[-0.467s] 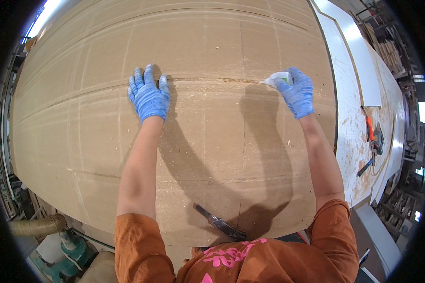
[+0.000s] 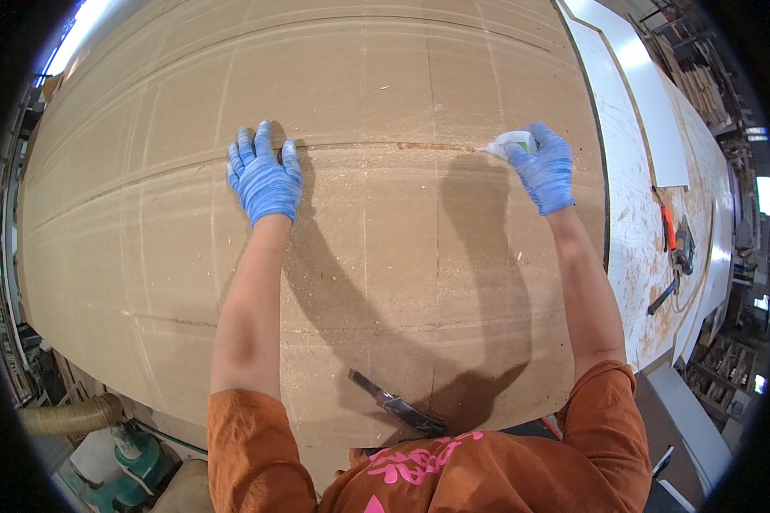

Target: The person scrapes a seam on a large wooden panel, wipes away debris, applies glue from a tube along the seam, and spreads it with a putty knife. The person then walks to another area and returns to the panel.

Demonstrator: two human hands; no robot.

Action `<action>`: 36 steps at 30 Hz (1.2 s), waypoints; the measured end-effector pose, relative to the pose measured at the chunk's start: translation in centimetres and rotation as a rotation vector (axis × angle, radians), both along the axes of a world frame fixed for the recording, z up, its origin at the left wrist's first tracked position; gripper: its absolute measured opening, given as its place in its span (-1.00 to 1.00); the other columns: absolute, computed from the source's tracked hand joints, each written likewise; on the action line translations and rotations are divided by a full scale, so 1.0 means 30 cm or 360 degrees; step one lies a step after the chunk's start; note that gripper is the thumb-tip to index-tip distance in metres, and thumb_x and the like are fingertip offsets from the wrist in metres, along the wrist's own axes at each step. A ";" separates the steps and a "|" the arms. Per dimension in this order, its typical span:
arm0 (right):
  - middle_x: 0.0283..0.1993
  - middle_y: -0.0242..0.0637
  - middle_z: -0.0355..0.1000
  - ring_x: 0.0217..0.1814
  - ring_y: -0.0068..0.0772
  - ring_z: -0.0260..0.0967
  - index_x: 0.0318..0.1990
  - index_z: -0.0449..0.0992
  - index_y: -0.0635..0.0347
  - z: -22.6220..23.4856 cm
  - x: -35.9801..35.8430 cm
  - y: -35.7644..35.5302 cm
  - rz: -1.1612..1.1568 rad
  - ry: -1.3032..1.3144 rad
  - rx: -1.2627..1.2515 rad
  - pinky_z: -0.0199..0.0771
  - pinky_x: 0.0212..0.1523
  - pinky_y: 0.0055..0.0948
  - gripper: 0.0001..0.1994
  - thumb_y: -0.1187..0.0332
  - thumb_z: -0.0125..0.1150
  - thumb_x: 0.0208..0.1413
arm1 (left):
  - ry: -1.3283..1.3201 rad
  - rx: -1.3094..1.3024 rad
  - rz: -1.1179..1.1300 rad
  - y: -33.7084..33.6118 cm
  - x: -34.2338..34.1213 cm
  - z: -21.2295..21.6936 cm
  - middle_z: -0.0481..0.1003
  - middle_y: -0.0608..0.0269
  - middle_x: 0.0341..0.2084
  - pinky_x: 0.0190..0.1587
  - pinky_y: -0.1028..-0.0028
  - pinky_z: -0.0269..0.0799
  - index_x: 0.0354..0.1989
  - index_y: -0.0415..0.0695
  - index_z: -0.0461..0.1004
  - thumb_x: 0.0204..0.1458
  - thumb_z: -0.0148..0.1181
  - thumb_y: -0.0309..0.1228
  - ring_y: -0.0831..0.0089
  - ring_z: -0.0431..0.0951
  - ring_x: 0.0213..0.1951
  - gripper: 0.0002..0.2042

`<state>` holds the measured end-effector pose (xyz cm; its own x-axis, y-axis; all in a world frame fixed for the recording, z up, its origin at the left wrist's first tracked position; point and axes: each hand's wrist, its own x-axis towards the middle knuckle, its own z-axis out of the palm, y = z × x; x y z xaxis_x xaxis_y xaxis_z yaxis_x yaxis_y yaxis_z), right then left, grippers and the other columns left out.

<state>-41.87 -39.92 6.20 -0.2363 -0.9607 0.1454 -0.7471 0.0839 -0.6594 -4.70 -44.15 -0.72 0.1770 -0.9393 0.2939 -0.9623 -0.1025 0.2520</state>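
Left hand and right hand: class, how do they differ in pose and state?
The left hand lies spread, palm down, on the brown board; the right hand is curled. The left hand holds nothing, while the right hand holds a white bottle. Both are gloved in blue.

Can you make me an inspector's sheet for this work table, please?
Surface: brown board, sprinkled with small pale chips.
Job's things: white bottle, its tip pointing left toward a brown streak on the board.
Clutter: black tool near the person; orange tool on the right.
Grips: left hand gloved, spread on the board; right hand gloved, closed around the bottle.
Cables: can't tell clearly.
Surroundings: ribbed hose, green machine.
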 end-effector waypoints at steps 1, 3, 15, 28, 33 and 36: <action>-0.42 -0.15 0.52 -0.39 -0.38 0.49 -0.33 0.53 0.23 -0.003 -0.009 0.000 0.0000 -0.0028 0.0005 0.47 -0.32 -0.40 -0.80 0.37 0.34 -0.12 | -0.0006 0.0000 0.0000 0.000 0.001 -0.001 0.15 -0.02 0.28 0.33 0.01 -0.11 0.25 0.07 0.26 0.12 0.02 -0.03 -0.05 0.07 0.31 -0.47; -0.42 -0.15 0.52 -0.40 -0.39 0.49 -0.33 0.53 0.23 -0.009 -0.024 0.002 0.0002 -0.0042 -0.0005 0.46 -0.33 -0.40 -0.80 0.37 0.34 -0.12 | -0.0008 -0.0003 0.0000 0.001 0.002 -0.002 0.15 -0.02 0.28 0.33 0.01 -0.11 0.25 0.07 0.26 0.12 0.01 -0.03 -0.05 0.07 0.31 -0.47; -0.43 -0.19 0.50 -0.41 -0.44 0.45 -0.34 0.51 0.23 0.013 -0.052 0.020 -0.0045 0.0053 0.0030 0.45 -0.35 -0.43 -0.81 0.38 0.35 -0.11 | -0.0053 -0.0011 0.0009 0.002 0.006 -0.006 0.14 -0.01 0.28 0.31 0.01 -0.07 0.26 0.07 0.25 0.13 -0.01 -0.01 -0.04 0.08 0.31 -0.47; -0.40 -0.15 0.51 -0.38 -0.39 0.49 -0.31 0.52 0.22 -0.024 -0.019 0.009 -0.0040 -0.0027 0.0023 0.49 -0.31 -0.41 -0.80 0.37 0.36 -0.09 | -0.0030 -0.0005 0.0001 0.002 0.001 0.002 0.15 -0.03 0.27 0.32 0.02 -0.07 0.25 0.06 0.25 0.13 0.00 -0.01 -0.05 0.09 0.31 -0.47; -0.41 -0.14 0.51 -0.40 -0.37 0.49 -0.34 0.52 0.22 -0.029 -0.022 0.008 -0.0031 -0.0021 0.0019 0.49 -0.32 -0.40 -0.80 0.35 0.36 -0.10 | -0.0043 0.0010 0.0016 0.001 0.004 -0.002 0.14 -0.03 0.28 0.32 0.03 -0.09 0.26 0.07 0.24 0.13 -0.01 -0.01 -0.04 0.08 0.31 -0.46; -0.40 -0.15 0.51 -0.39 -0.38 0.48 -0.35 0.52 0.22 -0.031 -0.001 0.005 0.0012 -0.0002 0.0024 0.49 -0.31 -0.39 -0.80 0.34 0.37 -0.10 | -0.0044 0.0025 0.0022 0.001 0.001 0.002 0.14 -0.02 0.29 0.33 0.03 -0.09 0.27 0.07 0.23 0.13 -0.02 -0.01 -0.04 0.07 0.32 -0.46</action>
<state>-41.90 -39.77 5.26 -0.2294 -0.9645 0.1305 -0.7470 0.0885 -0.6589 -4.67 -44.12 -0.66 0.1822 -0.9413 0.2841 -0.9673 -0.1197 0.2235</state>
